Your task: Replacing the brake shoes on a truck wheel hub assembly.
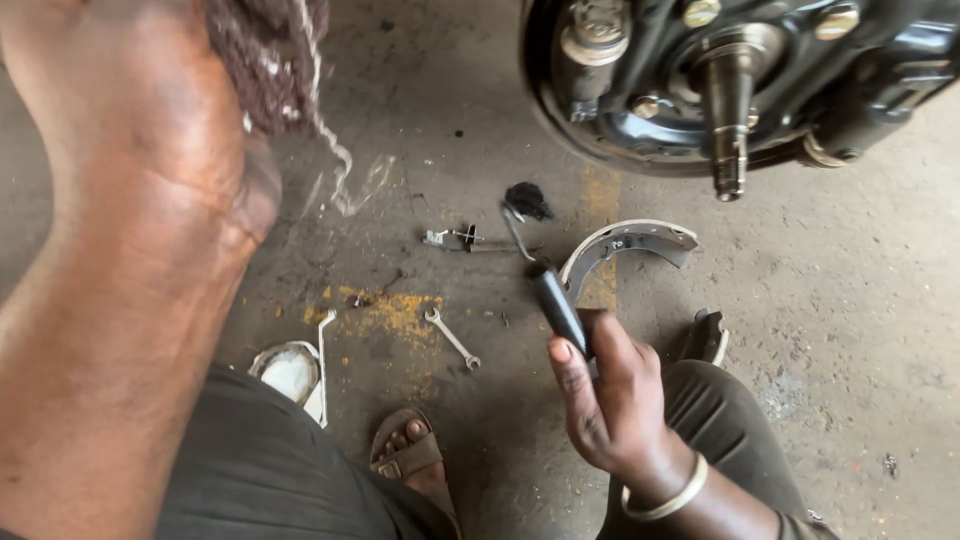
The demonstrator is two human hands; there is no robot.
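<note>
A black-handled tool [553, 296] is grasped in the right hand [610, 400], fingers wrapped round the lower handle and the thumb laid along its near side. The tool is held tilted, its thin bent metal tip pointing up and to the far left, above the concrete floor [850, 300]. A metal bangle [668, 495] is worn on the right wrist.

The left hand [130, 140] is raised very close to the camera at the left, blurred; a dark reddish rag [265, 55] with loose pale threads is clenched in it.

At far right, a wheel hub assembly with exposed spindle [728, 110] is seen against a dark backing plate.

On the floor beyond the tool tip, a curved brake shoe [630, 243] is laid; a second one [707, 338] lies just right of the right hand, beside the knee. A small open-ended spanner [452, 339] lies in the middle, near yellow paint marks. Small metal parts [455, 239] and a dark lump [527, 199] lie further off. A sandalled foot [412, 455] is seen at near centre, and a whitish object [290, 370] lies to its left, partly hidden by the trouser leg.
</note>
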